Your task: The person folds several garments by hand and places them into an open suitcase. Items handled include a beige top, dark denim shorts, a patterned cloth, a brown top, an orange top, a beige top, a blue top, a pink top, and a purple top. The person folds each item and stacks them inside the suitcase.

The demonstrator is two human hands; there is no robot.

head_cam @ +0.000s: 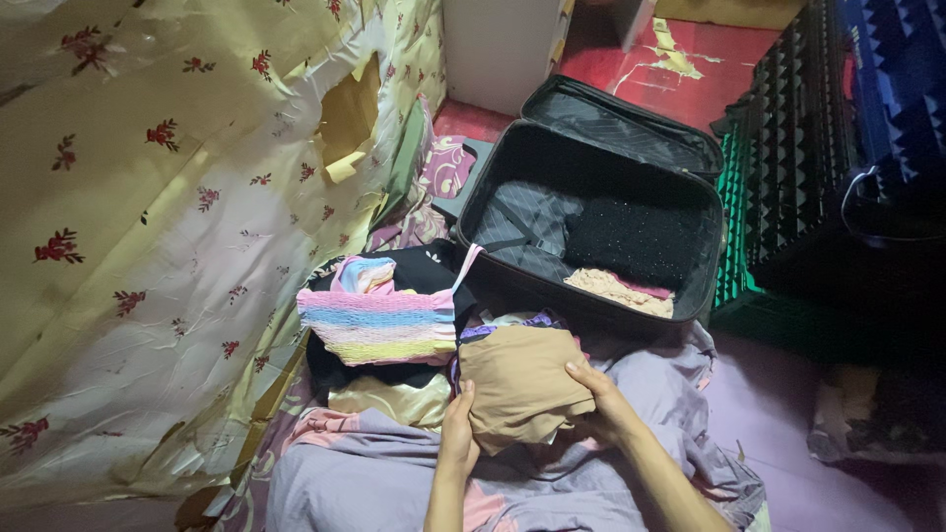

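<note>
Tan folded cloth (522,382) gripped between left hand (457,432) and right hand (603,404)

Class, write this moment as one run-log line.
left hand: on tan folded garment | right hand: gripping its edge | suitcase: open | striped top: on pile

folded garment (520,382) is held between left hand (457,433) at its left edge and right hand (603,404) at its right edge, over rumpled sheet (374,483) on the bed. striped folded cloth (379,320) is laid just left of and behind it, on top of a clothes pile (384,394). open suitcase (596,232) is set behind the pile, lid (621,113) tipped back toward the floor (729,49). a small cloth bundle (621,291) is lodged in the suitcase's near right corner. stacked crates (788,158) are placed right of the suitcase. patterned curtain (148,217) is hung along the left edge.
</note>
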